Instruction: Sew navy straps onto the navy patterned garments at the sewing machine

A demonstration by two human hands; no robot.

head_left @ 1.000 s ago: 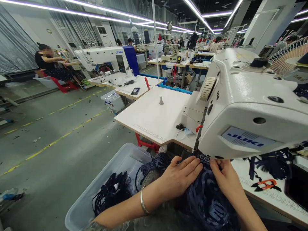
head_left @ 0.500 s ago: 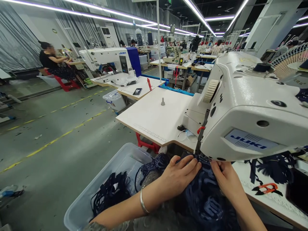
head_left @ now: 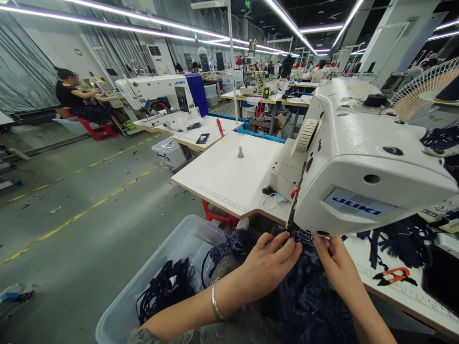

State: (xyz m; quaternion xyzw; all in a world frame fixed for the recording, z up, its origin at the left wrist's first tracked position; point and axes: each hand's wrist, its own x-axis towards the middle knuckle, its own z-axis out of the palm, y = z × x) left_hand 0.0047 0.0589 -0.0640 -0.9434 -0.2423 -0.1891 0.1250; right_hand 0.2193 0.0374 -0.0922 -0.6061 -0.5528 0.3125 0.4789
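Note:
Navy fabric [head_left: 310, 301] with a looping ribbon-like pattern lies bunched below the head of a white JUKI sewing machine [head_left: 351, 138]. My left hand [head_left: 270, 262], a silver bangle on its wrist, rests on the cloth left of the presser foot [head_left: 303, 236], fingers stretched and lying flat. On the other side of the foot, my right hand [head_left: 337, 265] pinches the fabric's edge between thumb and fingers. The machine's head hides the needle. More of the cloth hangs down toward my lap.
At left below the table stands a clear plastic bin [head_left: 124, 291] holding navy strips [head_left: 167, 286]. Orange-handled thread snips [head_left: 394, 275] and a dark fabric bundle [head_left: 405, 243] lie on the right. A grey peg [head_left: 240, 153] stands on the white tabletop [head_left: 229, 177]. A person [head_left: 73, 98] sits far left.
The view has shifted slightly, so the machine sits a little further left. The navy fabric below the hands has changed its folds. Both hands keep nearly the same places beside the presser foot.

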